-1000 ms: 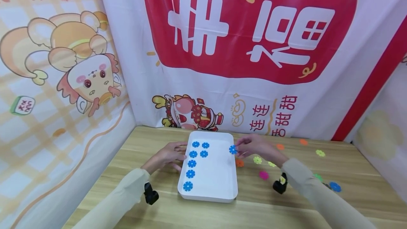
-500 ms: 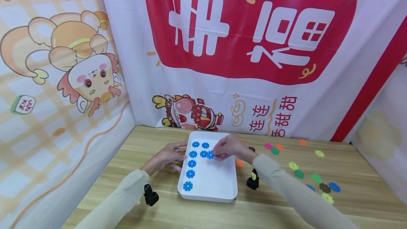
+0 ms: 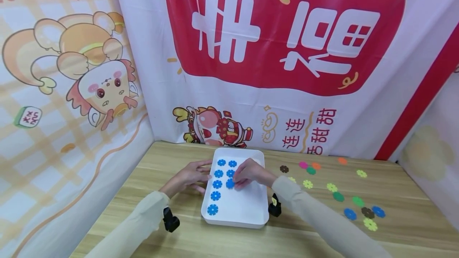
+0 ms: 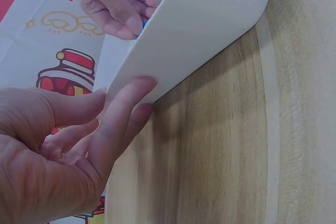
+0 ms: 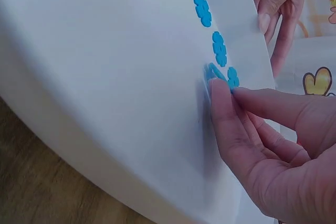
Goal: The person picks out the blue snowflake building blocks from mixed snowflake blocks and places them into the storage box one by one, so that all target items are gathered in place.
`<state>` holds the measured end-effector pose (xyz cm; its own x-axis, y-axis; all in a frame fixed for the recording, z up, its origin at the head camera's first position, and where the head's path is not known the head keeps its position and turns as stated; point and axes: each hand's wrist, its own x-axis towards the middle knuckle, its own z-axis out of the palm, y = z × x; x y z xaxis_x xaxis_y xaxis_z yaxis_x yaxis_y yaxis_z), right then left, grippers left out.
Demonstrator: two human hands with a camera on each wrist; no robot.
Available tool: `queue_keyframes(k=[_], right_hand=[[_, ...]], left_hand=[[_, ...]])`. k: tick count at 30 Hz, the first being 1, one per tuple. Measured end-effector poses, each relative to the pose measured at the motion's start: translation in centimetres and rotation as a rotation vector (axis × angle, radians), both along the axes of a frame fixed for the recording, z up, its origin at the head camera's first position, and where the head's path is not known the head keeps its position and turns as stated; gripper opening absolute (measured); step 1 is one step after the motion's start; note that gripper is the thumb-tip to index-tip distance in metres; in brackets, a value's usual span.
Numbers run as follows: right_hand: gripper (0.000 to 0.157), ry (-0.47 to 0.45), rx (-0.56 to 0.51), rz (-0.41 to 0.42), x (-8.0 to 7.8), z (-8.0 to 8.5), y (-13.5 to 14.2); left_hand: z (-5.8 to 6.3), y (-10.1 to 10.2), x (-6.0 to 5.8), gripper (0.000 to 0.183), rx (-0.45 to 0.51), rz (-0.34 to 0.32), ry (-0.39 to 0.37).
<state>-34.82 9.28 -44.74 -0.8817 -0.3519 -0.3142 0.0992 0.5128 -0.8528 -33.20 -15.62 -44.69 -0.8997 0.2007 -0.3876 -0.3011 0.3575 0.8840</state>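
Note:
A white rectangular tray [image 3: 247, 212] lies on the wooden table. Inside it, blue flower-shaped discs [image 3: 215, 196] form a column along the left side, and a shorter second column begins beside its far end. My right hand [image 3: 252, 173] is over the tray, pinching another blue flower-shaped disc [image 3: 230, 183] between thumb and fingers at the near end of the second column. In the right wrist view that disc [image 5: 215, 72] tilts up from the tray floor. My left hand [image 4: 79, 145] rests its extended fingertips against the tray's outer left wall [image 4: 194, 30], thumb near the rim.
Loose flower-shaped discs in several colours are scattered right of the tray, among them a green one [image 3: 338, 196], a brown one [image 3: 367, 212] and a blue one [image 3: 350, 214]. A printed cloth [image 3: 222, 110] hangs behind the table's far edge.
My right hand has come from the tray's right rim leftward over it, then slightly nearer, bringing the blue disc to the second column. My left hand stays at the tray's left wall.

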Motion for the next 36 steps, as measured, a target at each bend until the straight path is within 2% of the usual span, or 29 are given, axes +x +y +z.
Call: queue_keyframes(k=[7, 12, 17, 20, 28, 36], right_hand=[[0.004, -0.017, 0.039, -0.021, -0.1, -0.6, -0.1], [0.004, -0.001, 0.105, -0.021, 0.0, -0.3, -0.1], [0.005, 0.077, 0.2, 0.011, -0.1, 0.2, -0.1], [0.005, 0.128, 0.221, 0.044, -0.3, 0.6, 0.3], [0.008, 0.203, 0.163, 0.138, -1.0, 1.5, 3.1], [0.022, 0.226, 0.109, 0.19, -0.3, 2.7, 7.4]], left_hand=[[0.0, 0.3, -0.2, 0.065, 0.009, -0.011, 0.0], [-0.1, 0.5, -0.3, 0.066, 0.011, -0.014, -0.007], [0.1, 0.5, -0.2, 0.067, 0.005, -0.017, -0.009], [0.1, 0.5, -0.2, 0.067, 0.003, -0.018, -0.006], [0.0, 0.0, -0.2, 0.065, -0.001, -0.016, 0.005], [0.2, -0.1, 0.1, 0.065, -0.011, -0.02, 0.003]])
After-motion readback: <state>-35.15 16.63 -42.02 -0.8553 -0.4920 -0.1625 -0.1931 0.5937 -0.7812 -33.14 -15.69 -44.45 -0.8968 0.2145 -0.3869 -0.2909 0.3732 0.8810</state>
